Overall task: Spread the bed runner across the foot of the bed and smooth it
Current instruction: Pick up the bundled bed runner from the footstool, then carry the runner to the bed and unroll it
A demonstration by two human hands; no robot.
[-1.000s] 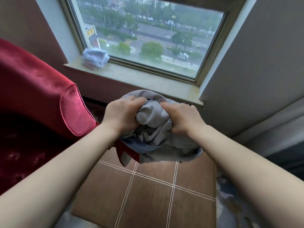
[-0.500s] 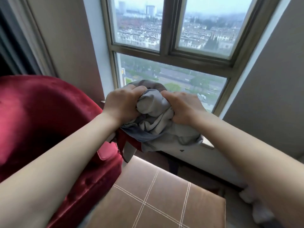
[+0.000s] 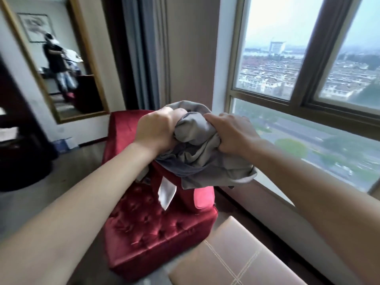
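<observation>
Head view: saw the bed runner [image 3: 197, 153] wadded into a ball and carried in mid-air between the left grip [image 3: 156, 128] and the right grip [image 3: 232, 133]. Found both grips clenched tight, fingers curled deep into the cloth from either side, knuckles up, nothing else in hand. Judged the wadding a carrying hold, meant to lift the long cloth off the floor and clear of furniture on the way to the bed. Saw no bed anywhere, so reckoned the spreading not yet begun.

Noted the red tufted armchair [image 3: 156, 229] below and beyond the grips, apart from the bundle. Noted the tan stitched ottoman [image 3: 236, 260] lower down, on the near side of the right grip. Noted the window [image 3: 287, 58] out past the right grip and a gold-framed mirror [image 3: 86, 95] far off past the left grip.

Found the runner grey, soft and heavily creased, with a darker blue-grey band along the underside fold and a pale strip [image 3: 167, 192] dangling beneath the left grip. Could not tell its full length or which edge lay outermost. Expected limp handling and plenty of smoothing once laid flat.
</observation>
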